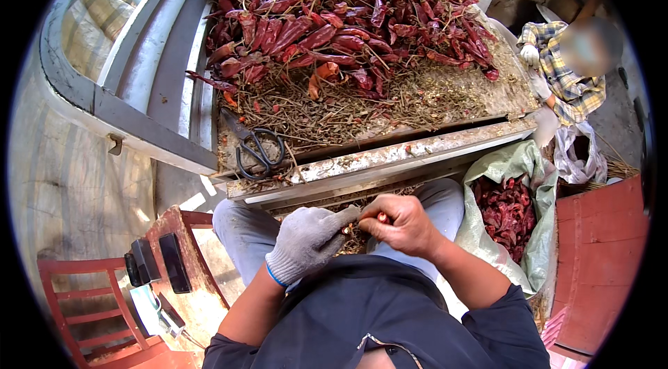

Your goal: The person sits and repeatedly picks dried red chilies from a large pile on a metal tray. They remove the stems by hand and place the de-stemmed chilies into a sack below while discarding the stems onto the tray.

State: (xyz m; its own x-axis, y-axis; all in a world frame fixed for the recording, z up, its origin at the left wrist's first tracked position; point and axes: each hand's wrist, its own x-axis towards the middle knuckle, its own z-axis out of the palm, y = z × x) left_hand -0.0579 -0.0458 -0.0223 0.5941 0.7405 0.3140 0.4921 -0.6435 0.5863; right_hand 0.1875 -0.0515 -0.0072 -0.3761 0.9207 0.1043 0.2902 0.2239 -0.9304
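My left hand (pixel 310 236), in a grey knit glove, is closed over my lap around a dried red chili pepper. Only the pepper's pale-tipped end (pixel 346 231) shows by the thumb. Bare and curled, my right hand (pixel 399 225) grips another chili pepper (pixel 382 217), of which one end sticks out between the fingers. The fingertips of both hands almost meet. Beyond them, a heap of dried red chili peppers (pixel 323 30) with stems covers the table. Black-handled scissors (pixel 261 152) lie at the table's near left corner. To my right stands an open woven sack (pixel 543 186) holding red chilies (pixel 505 217).
Stem scraps (pixel 334 113) litter the near tabletop. A metal frame (pixel 156 144) borders the left. At lower left, a wooden stool (pixel 201 306) bears a phone (pixel 175 263); a red chair (pixel 94 311) is beside it. A gloved co-worker (pixel 574 87) sits at right, near a plastic bag (pixel 579 155).
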